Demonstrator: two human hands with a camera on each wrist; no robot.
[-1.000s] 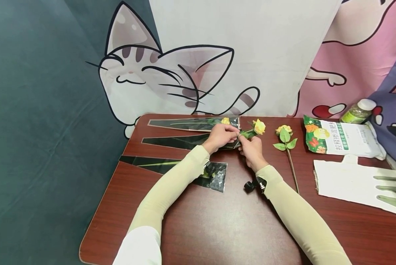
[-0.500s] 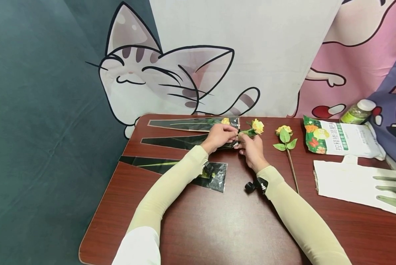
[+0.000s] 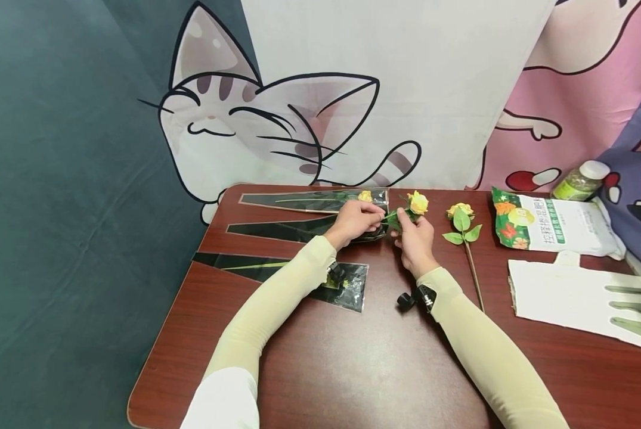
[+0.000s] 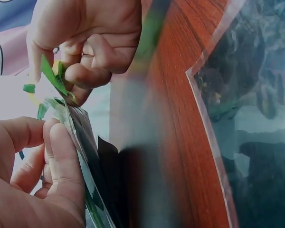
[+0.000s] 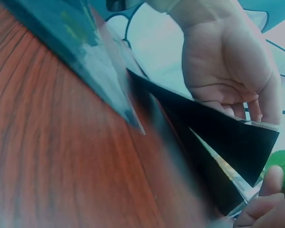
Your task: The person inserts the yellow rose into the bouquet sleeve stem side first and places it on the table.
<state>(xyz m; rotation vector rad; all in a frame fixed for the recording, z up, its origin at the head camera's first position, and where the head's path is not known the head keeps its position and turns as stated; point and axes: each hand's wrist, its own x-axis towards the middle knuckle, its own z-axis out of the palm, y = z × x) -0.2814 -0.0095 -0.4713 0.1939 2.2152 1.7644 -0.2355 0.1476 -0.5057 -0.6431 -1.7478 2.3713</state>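
My left hand (image 3: 355,221) pinches the mouth of a black flower sleeve (image 3: 277,230) with a clear front, lying in the middle of three. In the left wrist view, its thumb and fingertips (image 4: 61,142) hold the sleeve's edge. My right hand (image 3: 418,243) holds a yellow artificial rose (image 3: 418,202) by its leafy stem, just below the bloom. The rose's lower stem enters the sleeve; the bloom sticks out of the mouth. In the right wrist view, the sleeve's black back flap (image 5: 228,137) stands apart between my hands; the right fingers are partly cut off.
A sleeve with a rose (image 3: 309,201) lies behind, another sleeve (image 3: 352,286) in front under my left forearm. Right of my hands lies a loose yellow rose (image 3: 461,220), then a fertilizer bag (image 3: 561,223), a lidded jar (image 3: 580,180) and white gloves (image 3: 578,292).
My right hand has shifted slightly right, from the sleeve's mouth to the rose's leaves near the bloom. My left hand stays at the sleeve's edge.
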